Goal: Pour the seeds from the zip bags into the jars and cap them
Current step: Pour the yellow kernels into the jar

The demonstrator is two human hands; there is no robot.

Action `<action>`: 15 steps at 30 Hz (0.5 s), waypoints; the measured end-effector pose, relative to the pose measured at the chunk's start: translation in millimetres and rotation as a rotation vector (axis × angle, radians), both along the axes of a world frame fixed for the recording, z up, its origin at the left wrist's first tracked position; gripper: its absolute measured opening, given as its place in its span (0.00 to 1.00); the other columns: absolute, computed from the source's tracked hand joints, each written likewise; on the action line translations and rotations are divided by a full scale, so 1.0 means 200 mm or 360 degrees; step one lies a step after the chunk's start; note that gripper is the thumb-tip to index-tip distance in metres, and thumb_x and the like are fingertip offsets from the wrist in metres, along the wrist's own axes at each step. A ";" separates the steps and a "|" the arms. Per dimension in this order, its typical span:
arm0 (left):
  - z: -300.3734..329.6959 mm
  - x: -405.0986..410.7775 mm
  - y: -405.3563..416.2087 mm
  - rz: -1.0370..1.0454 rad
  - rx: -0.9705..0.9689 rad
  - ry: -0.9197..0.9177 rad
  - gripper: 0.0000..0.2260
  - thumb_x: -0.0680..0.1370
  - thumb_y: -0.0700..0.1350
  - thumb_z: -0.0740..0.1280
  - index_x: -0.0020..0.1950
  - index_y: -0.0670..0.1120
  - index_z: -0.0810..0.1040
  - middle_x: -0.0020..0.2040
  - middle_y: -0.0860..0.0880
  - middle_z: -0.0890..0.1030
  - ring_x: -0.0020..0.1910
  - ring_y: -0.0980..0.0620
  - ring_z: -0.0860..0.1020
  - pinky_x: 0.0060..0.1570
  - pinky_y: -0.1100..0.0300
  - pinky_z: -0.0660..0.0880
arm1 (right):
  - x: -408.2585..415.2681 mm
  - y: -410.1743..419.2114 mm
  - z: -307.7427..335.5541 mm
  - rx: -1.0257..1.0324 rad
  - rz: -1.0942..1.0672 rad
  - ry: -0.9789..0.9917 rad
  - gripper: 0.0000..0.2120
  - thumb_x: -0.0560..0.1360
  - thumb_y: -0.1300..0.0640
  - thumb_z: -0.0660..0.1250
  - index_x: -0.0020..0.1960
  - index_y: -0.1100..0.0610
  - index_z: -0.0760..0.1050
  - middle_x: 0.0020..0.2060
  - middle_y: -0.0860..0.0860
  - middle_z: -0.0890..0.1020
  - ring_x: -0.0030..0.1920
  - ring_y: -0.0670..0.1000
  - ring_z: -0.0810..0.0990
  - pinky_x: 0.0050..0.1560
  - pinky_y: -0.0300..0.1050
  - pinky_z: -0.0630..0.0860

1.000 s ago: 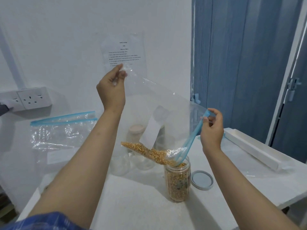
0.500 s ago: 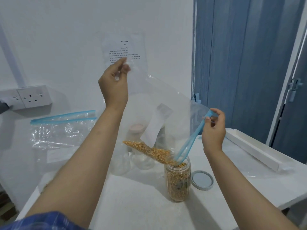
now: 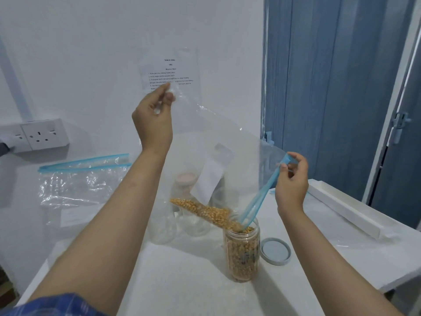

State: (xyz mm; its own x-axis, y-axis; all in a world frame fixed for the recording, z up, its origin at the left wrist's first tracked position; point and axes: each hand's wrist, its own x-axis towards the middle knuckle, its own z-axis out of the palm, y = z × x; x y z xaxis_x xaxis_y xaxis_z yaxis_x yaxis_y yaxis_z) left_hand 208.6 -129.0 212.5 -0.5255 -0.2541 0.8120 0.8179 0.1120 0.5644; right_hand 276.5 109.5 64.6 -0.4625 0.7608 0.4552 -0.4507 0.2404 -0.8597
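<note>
**Seed pouring: items in view**

Zip bag [image 3: 218,142]: clear plastic, blue zip strip, held tilted above the table; its mouth dips into the open jar; white label on its side.
Left hand [image 3: 153,119]: raised high, thumb and fingertips pinching the bag's bottom corner.
Right hand [image 3: 291,179]: lower, to the right; thumb and fingers pinching the upper end of the blue zip strip [image 3: 259,197], which runs down into the jar mouth.
Seeds [image 3: 205,210]: yellow-brown; a band lying along the lower fold of the bag, sloping down to the jar.
Jar [image 3: 242,252]: clear, upright on the white table [image 3: 182,281], uncapped, filled with seeds nearly to the rim.
Lid [image 3: 275,250]: round, pale rim, flat on the table just to the right of the jar, not touching it.
Other jars [image 3: 164,226]: clear, seen blurred through the bag, standing behind the filled one; contents cannot be told.
Second zip bag [image 3: 79,185]: clear, blue strip, lying against the wall at left.
Wall socket [image 3: 43,134]: white, double, at left.
Printed sheet [image 3: 170,71]: fixed to the wall behind the left hand; text too small to read.
White tray [image 3: 348,210]: long, narrow, at the table's right edge.
Blue door [image 3: 330,87]: at right.
</note>
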 end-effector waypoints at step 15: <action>0.04 -0.01 0.00 -0.0014 -0.0042 0.0003 0.09 0.79 0.44 0.70 0.58 0.47 0.84 0.50 0.57 0.84 0.52 0.64 0.81 0.56 0.70 0.73 | 0.01 0.01 0.05 0.0108 0.0013 0.0045 0.10 0.82 0.59 0.62 0.61 0.47 0.72 0.46 0.47 0.78 0.47 0.46 0.78 0.52 0.43 0.76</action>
